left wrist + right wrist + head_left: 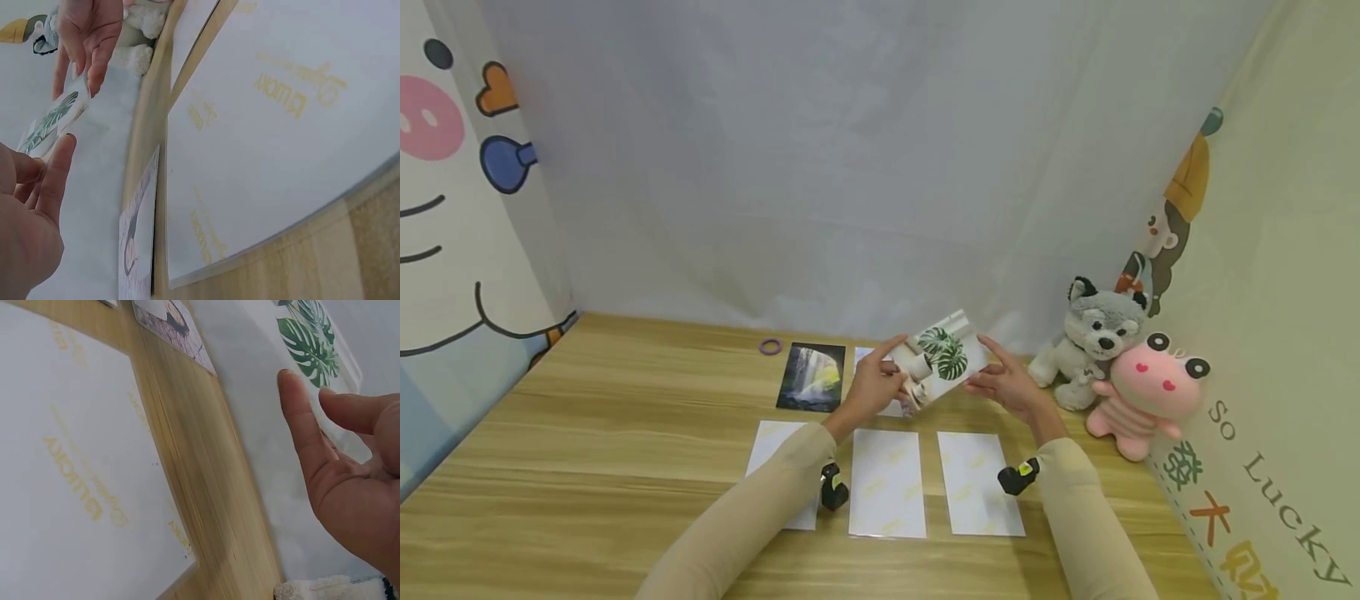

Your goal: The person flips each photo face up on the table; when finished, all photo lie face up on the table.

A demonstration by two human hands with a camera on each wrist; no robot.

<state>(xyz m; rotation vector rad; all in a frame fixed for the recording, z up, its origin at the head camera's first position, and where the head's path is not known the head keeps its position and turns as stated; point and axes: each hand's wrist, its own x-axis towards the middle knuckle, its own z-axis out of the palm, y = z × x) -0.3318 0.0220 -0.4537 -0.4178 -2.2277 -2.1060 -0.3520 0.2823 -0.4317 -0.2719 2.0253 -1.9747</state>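
Observation:
Both hands hold up a photo print (pixel 943 358) showing green monstera leaves in a white pot, tilted above the back row of prints. My left hand (pixel 874 385) pinches its left edge, thumb and fingers on either side. At the opposite edge, my right hand (pixel 1009 387) pinches it between thumb and fingers, as the right wrist view also shows with the leaf picture (pixel 309 347). Beneath lies a pale print (pixel 891 408), partly covered by the left hand and the held photo. Left of it rests a dark waterfall photo (pixel 811 377).
Nearer the front, three white sheets with faint yellow lettering lie in a row: a left sheet (pixel 775 442) partly under the sleeve, a middle sheet (pixel 887 483) and a right sheet (pixel 977 483). A purple ring (pixel 771 347), a grey plush dog (pixel 1101 329) and a pink plush frog (pixel 1150 392) sit farther back.

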